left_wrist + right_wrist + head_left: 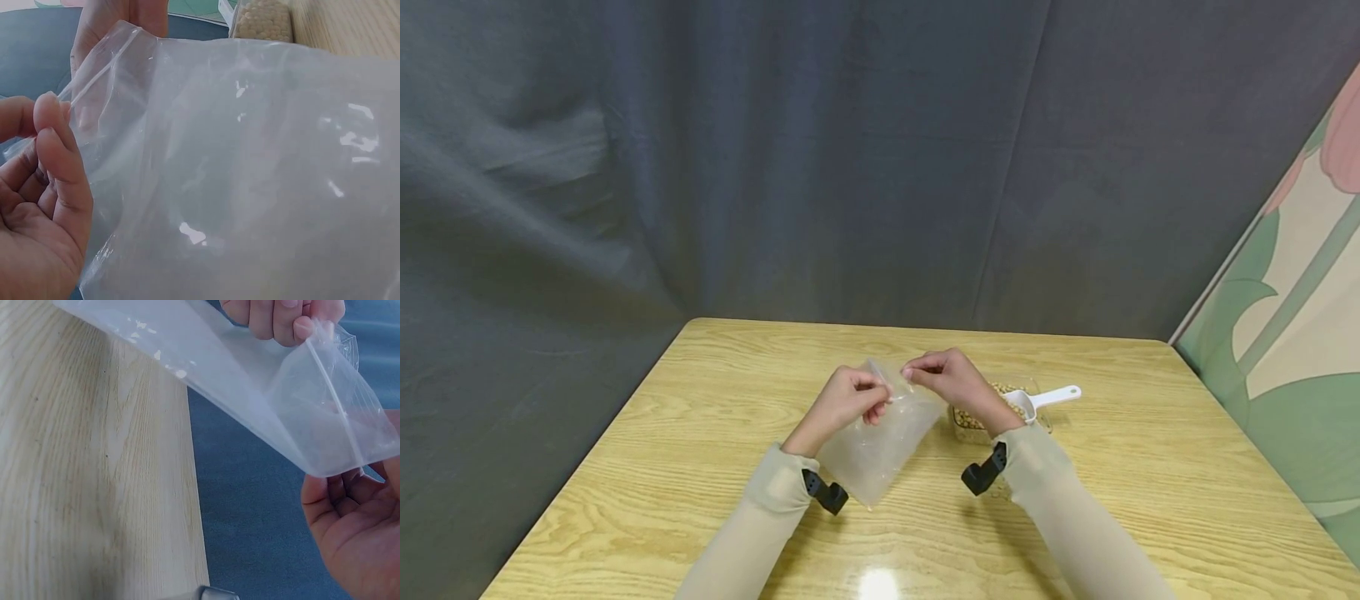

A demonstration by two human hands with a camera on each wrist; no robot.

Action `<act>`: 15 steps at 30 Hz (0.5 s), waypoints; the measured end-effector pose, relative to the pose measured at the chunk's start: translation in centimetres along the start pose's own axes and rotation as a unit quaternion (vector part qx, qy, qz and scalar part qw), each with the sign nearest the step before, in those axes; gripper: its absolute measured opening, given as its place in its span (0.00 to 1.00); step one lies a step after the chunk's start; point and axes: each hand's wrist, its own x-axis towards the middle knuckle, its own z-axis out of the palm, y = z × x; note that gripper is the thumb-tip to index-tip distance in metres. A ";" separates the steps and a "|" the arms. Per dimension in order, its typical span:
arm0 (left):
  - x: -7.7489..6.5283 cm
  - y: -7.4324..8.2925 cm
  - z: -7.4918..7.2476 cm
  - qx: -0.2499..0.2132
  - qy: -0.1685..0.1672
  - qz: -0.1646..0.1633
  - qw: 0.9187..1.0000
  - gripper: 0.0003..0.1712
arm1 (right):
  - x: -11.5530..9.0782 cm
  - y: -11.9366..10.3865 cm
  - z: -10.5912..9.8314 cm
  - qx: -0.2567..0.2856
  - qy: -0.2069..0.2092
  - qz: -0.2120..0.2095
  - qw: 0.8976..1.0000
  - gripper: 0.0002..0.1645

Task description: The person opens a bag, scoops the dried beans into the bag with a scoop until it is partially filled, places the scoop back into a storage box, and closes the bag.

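A clear plastic zip bag (876, 450) hangs tilted above the table between both hands. My left hand (846, 398) pinches it near the top edge between thumb and forefinger. The left wrist view shows that pinch close to the zip line (106, 69), with the bag's broad side (250, 162) facing the camera. On the other side of the same edge, my right hand (958, 383) pinches the bag with thumb and index finger. Its fingers (331, 506) lie under the bag's corner in the right wrist view, where the thumb's contact is partly out of frame.
A clear box (970, 435) of pale yellow beans (262, 22) stands right of the bag, partly behind my right wrist. A white scoop (1060, 395) lies in it, handle pointing right. The wooden table (647, 483) ends at a dark curtain (850, 167).
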 end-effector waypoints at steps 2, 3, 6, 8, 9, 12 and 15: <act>0.0 -0.1 0.0 0.001 -0.003 -0.002 1.000 0.14 | 0.0 0.1 0.0 -0.001 0.001 -0.001 1.000 0.16; 0.0 -0.1 0.0 0.002 -0.004 -0.001 1.000 0.14 | 0.0 0.1 0.0 -0.001 0.003 -0.003 1.000 0.15; -0.1 -0.1 0.0 0.006 -0.010 0.005 1.000 0.14 | 0.0 0.1 0.0 -0.002 0.009 -0.010 1.000 0.15; -0.1 0.0 0.1 0.008 -0.013 0.011 1.000 0.13 | 0.0 0.1 0.0 -0.005 0.012 -0.017 1.000 0.14; -0.2 0.0 0.1 0.010 -0.014 0.014 1.000 0.13 | 0.0 0.1 0.0 -0.006 0.013 -0.020 1.000 0.14; -0.2 -0.1 0.0 0.015 -0.019 0.019 1.000 0.13 | 0.1 0.1 0.0 -0.008 0.016 -0.026 0.999 0.14; -0.2 -0.1 0.0 0.020 -0.025 0.021 0.999 0.13 | 0.2 0.2 -0.1 -0.009 0.018 -0.028 0.999 0.14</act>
